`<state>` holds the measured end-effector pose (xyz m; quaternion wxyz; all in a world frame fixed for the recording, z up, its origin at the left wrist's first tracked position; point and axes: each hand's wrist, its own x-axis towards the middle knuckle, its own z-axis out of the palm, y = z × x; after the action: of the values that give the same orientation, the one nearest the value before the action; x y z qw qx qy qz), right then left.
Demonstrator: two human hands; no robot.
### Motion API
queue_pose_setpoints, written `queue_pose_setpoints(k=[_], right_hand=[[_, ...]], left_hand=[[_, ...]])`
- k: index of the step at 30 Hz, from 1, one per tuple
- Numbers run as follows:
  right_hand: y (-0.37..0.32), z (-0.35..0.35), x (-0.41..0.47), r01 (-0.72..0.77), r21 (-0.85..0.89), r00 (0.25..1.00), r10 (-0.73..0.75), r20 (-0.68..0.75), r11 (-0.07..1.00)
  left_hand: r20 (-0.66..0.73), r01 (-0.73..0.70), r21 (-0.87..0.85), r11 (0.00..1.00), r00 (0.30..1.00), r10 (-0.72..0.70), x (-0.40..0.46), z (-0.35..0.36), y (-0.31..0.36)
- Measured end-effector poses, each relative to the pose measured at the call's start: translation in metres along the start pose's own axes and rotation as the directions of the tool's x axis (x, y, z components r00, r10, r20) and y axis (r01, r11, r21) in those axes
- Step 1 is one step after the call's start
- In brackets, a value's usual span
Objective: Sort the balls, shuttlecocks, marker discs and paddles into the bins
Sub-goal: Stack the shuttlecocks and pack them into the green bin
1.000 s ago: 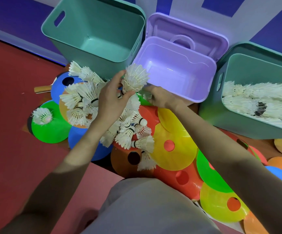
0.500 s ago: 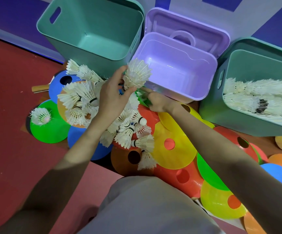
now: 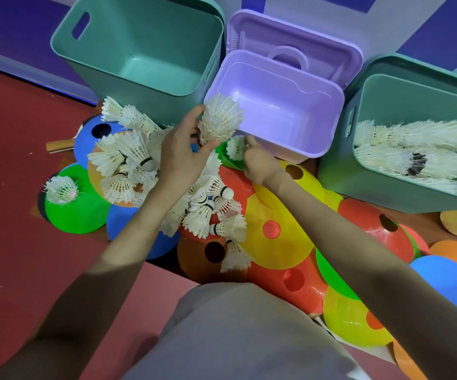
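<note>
My left hand [image 3: 182,157] grips a bunch of white shuttlecocks [image 3: 220,119], feathers up, in front of the purple bin [image 3: 328,127]. My right hand [image 3: 258,160] pinches a single shuttlecock [image 3: 235,147] just below that bunch, over a green disc. Several loose shuttlecocks [image 3: 128,160] lie heaped on coloured marker discs [image 3: 276,237] on the floor. One shuttlecock [image 3: 61,189] lies apart on a green disc [image 3: 84,215]. The right teal bin [image 3: 339,174] holds rows of shuttlecocks [image 3: 413,149].
The left teal bin [image 3: 65,50] stands at the back left with nothing visible inside. A wooden paddle handle [image 3: 58,146] sticks out from under a blue disc [image 3: 84,141]. More discs spread to the right. My grey-clad knee [image 3: 235,333] is at the bottom.
My right hand has lifted a single shuttlecock off the green disc. My left hand and its bunch have stayed in about the same place; the view shifted slightly.
</note>
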<state>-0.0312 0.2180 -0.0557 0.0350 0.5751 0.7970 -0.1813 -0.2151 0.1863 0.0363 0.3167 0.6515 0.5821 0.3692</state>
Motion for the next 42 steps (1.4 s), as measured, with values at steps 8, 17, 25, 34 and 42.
queue_pose_setpoints(k=[8, 17, 25, 34, 42], right_hand=[[-0.002, 0.005, -0.026, -0.157, 0.199, 0.961, 0.196, -0.193, 0.967], [0.017, 0.011, -0.049, -0.032, 0.315, 0.907, 0.160, -0.390, 0.949], [0.026, 0.017, -0.058, -0.009, 0.476, 0.861, 0.249, -0.443, 0.879], [0.008, -0.001, -0.046, 0.005, 0.897, 0.787, 0.551, -0.276, 0.443], [-0.005, -0.035, -0.066, 0.044, 0.888, 0.630, 0.677, -0.381, 0.458]], left_hand=[[0.017, -0.017, 0.007, 1.000, 1.000, 0.017, -0.001, 0.000, 0.006], [0.062, -0.020, 0.026, 0.999, 0.998, 0.018, -0.006, 0.004, 0.007], [0.066, -0.055, 0.046, 0.997, 0.996, 0.052, -0.009, 0.010, 0.004], [0.062, -0.077, 0.046, 0.996, 0.995, 0.074, -0.012, 0.006, 0.009], [0.053, -0.094, 0.073, 0.993, 0.994, 0.091, -0.019, 0.004, 0.003]])
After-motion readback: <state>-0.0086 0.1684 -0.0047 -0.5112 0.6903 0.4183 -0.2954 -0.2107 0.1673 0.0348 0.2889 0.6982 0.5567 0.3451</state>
